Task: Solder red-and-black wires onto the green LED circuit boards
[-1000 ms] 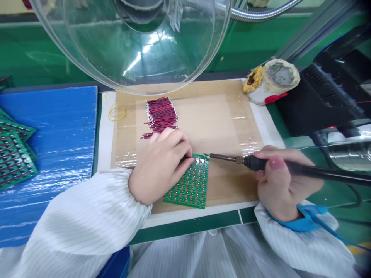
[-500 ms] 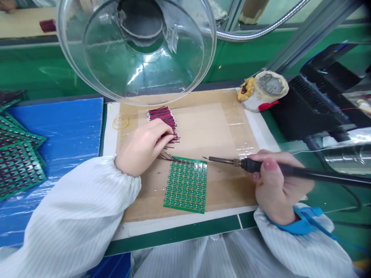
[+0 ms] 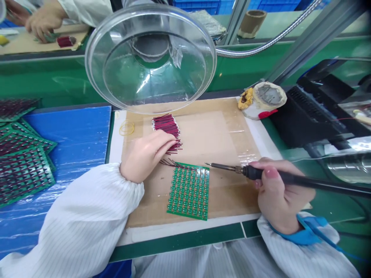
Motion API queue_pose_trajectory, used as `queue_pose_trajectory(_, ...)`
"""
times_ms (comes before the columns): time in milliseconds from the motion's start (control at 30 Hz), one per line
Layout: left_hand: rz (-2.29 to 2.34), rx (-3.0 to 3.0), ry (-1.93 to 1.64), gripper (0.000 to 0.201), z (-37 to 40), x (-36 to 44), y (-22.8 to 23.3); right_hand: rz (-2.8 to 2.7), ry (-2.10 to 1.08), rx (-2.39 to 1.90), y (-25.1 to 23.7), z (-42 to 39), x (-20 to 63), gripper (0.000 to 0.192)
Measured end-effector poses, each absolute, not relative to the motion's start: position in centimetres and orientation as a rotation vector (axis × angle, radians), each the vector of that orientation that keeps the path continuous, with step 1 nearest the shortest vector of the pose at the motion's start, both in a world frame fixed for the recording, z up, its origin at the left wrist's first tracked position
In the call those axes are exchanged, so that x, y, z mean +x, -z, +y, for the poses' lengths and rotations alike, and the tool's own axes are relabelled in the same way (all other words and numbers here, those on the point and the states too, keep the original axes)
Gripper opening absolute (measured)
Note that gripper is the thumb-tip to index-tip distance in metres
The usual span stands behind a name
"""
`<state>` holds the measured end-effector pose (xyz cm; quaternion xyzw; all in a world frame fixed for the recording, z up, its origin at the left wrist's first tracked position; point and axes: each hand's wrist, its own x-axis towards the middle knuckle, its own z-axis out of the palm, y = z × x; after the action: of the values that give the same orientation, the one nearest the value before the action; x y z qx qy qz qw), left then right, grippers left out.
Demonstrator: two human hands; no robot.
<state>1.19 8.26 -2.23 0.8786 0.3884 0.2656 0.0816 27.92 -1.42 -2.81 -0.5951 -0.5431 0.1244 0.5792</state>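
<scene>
My left hand (image 3: 149,156) is closed, with thumb and fingers pinched at the near end of a pile of red-and-black wires (image 3: 165,125); the fingertips are partly hidden among them. My right hand (image 3: 279,193) grips a soldering iron (image 3: 253,172) by its black handle, its bare tip pointing left. Between the hands lies a green circuit board panel (image 3: 188,193) with rows of small pads. A few wires are attached along its far edge and trail left under my left hand. The iron's tip is just above the panel's far right corner, seemingly apart from it.
A clear fume hood (image 3: 150,96) hangs over the far side of the cardboard (image 3: 226,193). Wired panels (image 3: 26,173) are stacked on the blue surface at left. A round tin (image 3: 269,96) with yellow sponge and a black device (image 3: 301,108) stand right. Another person's hand (image 3: 46,21) is beyond the partition.
The view has tilted up, so everything sits lower and another person's hands now show at the far left. My hands stay nearly the same relative to the panel and wires.
</scene>
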Motion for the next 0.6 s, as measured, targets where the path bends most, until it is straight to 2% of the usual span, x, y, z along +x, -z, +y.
queue_pose_trajectory(400, 1.118, 2.423, -0.896, 0.010, 6.8, 2.2, 0.6, -1.268, -0.292, -1.361, 2.6, -1.4, 27.8, 0.016)
queue_pose_trajectory(600, 0.917, 2.563, -0.766, 0.011, 4.6, 4.0, 1.2, -1.234, -0.334, -1.318, 2.4, -1.8, 28.1, 0.017)
